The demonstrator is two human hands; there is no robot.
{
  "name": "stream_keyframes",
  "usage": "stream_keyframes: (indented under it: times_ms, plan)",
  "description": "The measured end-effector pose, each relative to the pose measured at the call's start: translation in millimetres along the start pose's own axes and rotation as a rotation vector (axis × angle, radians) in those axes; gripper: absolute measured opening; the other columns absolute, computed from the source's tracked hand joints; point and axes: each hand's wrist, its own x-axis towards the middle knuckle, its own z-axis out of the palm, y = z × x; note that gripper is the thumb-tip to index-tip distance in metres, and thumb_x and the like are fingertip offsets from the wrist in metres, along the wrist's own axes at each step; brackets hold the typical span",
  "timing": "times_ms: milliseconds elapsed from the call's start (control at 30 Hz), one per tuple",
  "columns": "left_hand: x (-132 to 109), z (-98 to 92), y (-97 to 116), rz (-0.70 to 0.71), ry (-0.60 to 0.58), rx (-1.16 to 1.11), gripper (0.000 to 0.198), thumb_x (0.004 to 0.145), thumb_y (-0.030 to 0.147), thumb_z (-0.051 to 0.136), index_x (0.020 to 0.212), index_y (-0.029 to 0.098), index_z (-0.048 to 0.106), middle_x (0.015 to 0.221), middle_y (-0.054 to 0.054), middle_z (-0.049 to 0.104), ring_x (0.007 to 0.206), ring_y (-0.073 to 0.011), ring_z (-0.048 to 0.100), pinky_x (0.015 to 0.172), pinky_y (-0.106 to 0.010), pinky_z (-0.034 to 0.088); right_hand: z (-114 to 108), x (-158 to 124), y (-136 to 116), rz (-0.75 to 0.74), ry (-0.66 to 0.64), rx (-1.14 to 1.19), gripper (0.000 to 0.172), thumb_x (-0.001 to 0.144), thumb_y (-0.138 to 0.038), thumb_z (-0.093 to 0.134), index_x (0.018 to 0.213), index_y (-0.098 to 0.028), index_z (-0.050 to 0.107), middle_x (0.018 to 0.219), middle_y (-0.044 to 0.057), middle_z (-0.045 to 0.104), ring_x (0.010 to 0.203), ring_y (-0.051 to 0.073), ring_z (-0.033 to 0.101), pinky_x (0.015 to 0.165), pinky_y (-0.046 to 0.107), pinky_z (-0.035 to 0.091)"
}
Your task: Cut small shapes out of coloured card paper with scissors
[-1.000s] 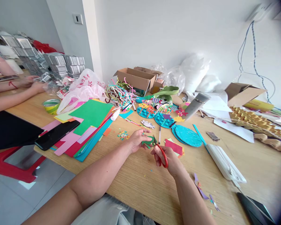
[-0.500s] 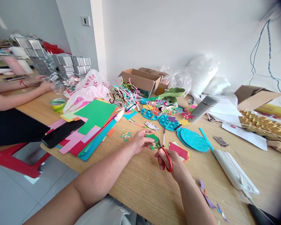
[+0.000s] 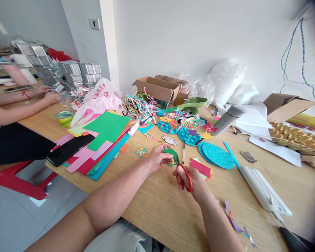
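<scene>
My left hand (image 3: 157, 158) pinches a small green paper shape (image 3: 171, 154) just above the wooden table (image 3: 160, 213). My right hand (image 3: 195, 181) grips red-handled scissors (image 3: 185, 175), with the blades reaching into the green shape's right edge. Both hands work close together near the table's middle. Right beside them lie a pen (image 3: 183, 153), a small stack of red and yellow paper pieces (image 3: 201, 168) and two turquoise discs (image 3: 217, 155).
A fan of coloured paper sheets (image 3: 105, 140) with a black phone (image 3: 69, 149) lies to the left. Pipe cleaners (image 3: 136, 103), cardboard boxes (image 3: 156, 89), a metal flask (image 3: 227, 120) and decorated discs (image 3: 178, 127) crowd the far side. Another person's arms (image 3: 21, 105) rest at far left. A white case (image 3: 264, 190) lies to the right.
The camera shifted slightly between frames. The green shape has turned a little in my left hand while the scissors stay at its edge.
</scene>
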Motion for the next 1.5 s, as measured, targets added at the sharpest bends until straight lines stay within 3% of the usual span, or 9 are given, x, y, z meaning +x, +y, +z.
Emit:
stream_keyframes:
  times_ms: [833, 1500]
  plan:
    - [0, -0.9, -1, -0.026, -0.013, 0.004, 0.054, 0.056, 0.013, 0.071, 0.106, 0.016, 0.05, 0.07, 0.002, 0.061, 0.052, -0.0103, 0.059, 0.054, -0.024, 0.049, 4, 4, 6, -0.027, -0.024, 0.036, 0.051, 0.08, -0.064, 0.047, 0.071, -0.015, 0.055, 0.046, -0.001, 0.053, 0.038, 0.01, 0.045, 0.039, 0.022, 0.027]
    - [-4, 5.3, 2, -0.016, -0.019, -0.002, 0.053, 0.056, 0.012, 0.072, 0.104, 0.014, 0.05, 0.07, -0.001, 0.064, 0.056, -0.0129, 0.062, 0.057, -0.025, 0.05, 4, 6, 8, -0.065, -0.06, 0.186, 0.044, 0.08, -0.059, 0.051, 0.074, -0.016, 0.055, 0.055, -0.001, 0.056, 0.047, 0.013, 0.052, 0.046, 0.024, 0.033]
